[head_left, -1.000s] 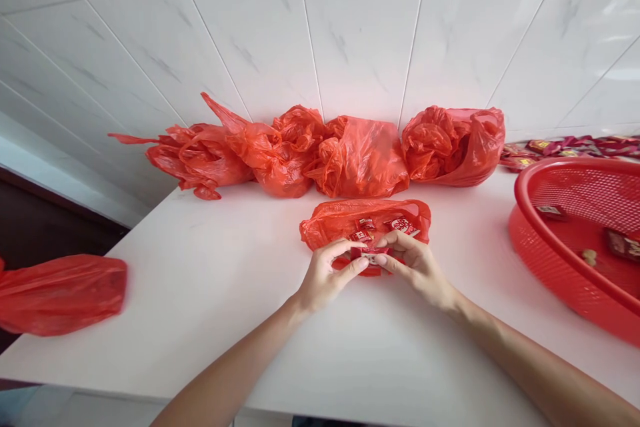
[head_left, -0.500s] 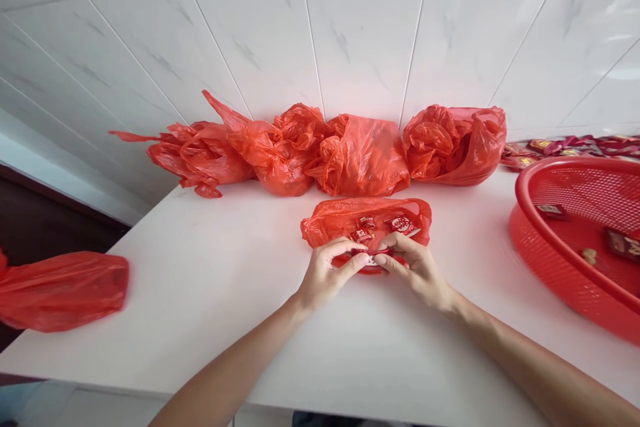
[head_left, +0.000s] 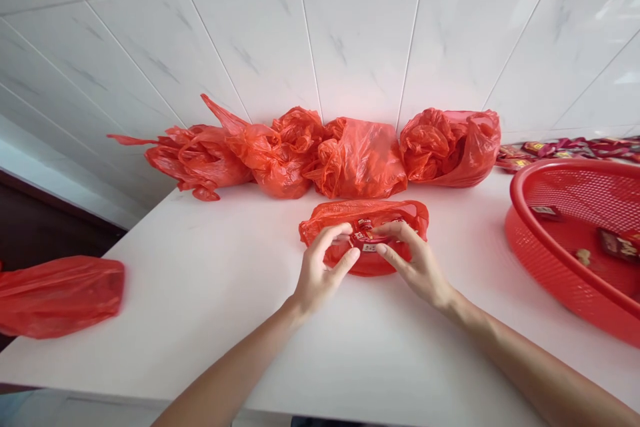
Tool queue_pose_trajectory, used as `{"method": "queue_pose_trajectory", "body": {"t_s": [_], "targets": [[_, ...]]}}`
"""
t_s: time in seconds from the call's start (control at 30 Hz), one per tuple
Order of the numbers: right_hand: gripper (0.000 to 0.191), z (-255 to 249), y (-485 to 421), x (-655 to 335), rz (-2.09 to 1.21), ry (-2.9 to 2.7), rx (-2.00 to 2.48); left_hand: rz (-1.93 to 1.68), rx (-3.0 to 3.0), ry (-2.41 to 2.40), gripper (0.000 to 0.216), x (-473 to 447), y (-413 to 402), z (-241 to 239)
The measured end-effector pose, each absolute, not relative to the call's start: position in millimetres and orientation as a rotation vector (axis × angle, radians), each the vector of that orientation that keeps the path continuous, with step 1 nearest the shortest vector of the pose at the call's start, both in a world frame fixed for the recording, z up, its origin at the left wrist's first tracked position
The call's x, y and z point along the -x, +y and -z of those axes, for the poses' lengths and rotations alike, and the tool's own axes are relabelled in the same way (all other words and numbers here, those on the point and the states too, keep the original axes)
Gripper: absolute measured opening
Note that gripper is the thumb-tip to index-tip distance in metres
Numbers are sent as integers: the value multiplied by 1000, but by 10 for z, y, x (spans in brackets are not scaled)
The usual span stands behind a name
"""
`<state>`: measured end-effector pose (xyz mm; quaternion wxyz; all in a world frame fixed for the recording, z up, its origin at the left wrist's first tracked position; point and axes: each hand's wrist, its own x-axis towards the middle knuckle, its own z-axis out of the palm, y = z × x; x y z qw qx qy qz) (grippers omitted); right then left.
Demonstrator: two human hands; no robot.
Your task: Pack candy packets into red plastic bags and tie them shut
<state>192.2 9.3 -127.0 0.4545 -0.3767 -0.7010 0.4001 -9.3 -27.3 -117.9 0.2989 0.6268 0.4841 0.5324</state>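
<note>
Change: left hand (head_left: 319,272) and right hand (head_left: 421,265) have opened, apparently empty | Small red-and-white wrapped packet (head_left: 369,247): between them, near side inside open, translucent red plastic bag (head_left: 330,215) | Meaning: its release looks complete

I see crinkled, shiny plastic in the 4 bags (head_left: 365,159) along the back edge of the smooth table (head_left: 210,287) and in the open bag (head_left: 345,211) before them. The basket (head_left: 547,267) is perforated plastic, the wall tiles (head_left: 363,27) glossy.
</note>
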Motion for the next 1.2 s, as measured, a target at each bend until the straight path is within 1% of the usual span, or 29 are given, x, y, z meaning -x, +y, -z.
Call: {"method": "queue_pose_trajectory", "body": {"t_s": [0.07, 0.17, 0.23, 0.33, 0.4, 0.47, 0.53, 0.6, 0.67, 0.8, 0.9, 0.97, 1.1, 1.2], "targets": [[26, 1272, 140, -1956, -826, -1764, 987, -1501, -1825, 1329, 29, 150, -251, 1156], [20, 1248, 204, -2032, -573, -1819, 1013, -1594, -2044, 1400, 20, 245, -223, 1097], [19, 1236, 259, -2096, -381, -1850, 1022, -1632, -2147, 1488, 19, 308, -200, 1064], [26, 1281, 391, -2209, -135, -1845, 1085, -1625, -2223, 1643, 22, 409, -141, 1054], [35, 1356, 507, -2290, -87, -1817, 1138, -1578, -2211, 1714, 28, 480, -87, 1069], [44, 1438, 625, -2367, -158, -1786, 1184, -1509, -2155, 1741, 32, 550, -31, 1088], [48, 1491, 722, -2435, -358, -1725, 1211, -1427, -2049, 1743, 28, 614, 16, 1095], [45, 1489, 783, -2487, -607, -1622, 1206, -1378, -1876, 1738, 19, 666, 51, 1081], [39, 1435, 804, -2522, -772, -1535, 1179, -1382, -1657, 1705, 19, 705, 75, 1039], [34, 1263, 766, -2544, -872, -1490, 1109, -1489, -1288, 1581, 32, 750, 92, 891], [34, 1163, 723, -2533, -911, -1461, 1062, -1587, -1171, 1525, 42, 755, 83, 790], [34, 1116, 705, -2521, -976, -1421, 1023, -1637, -1143, 1501, 44, 744, 74, 757], [39, 1036, 692, -2515, -1280, -1202, 874, -1662, -1136, 1456, 46, 705, 61, 761], [41, 997, 693, -2539, -1360, -1159, 852, -1663, -1205, 1417, 44, 681, 55, 790]]}}
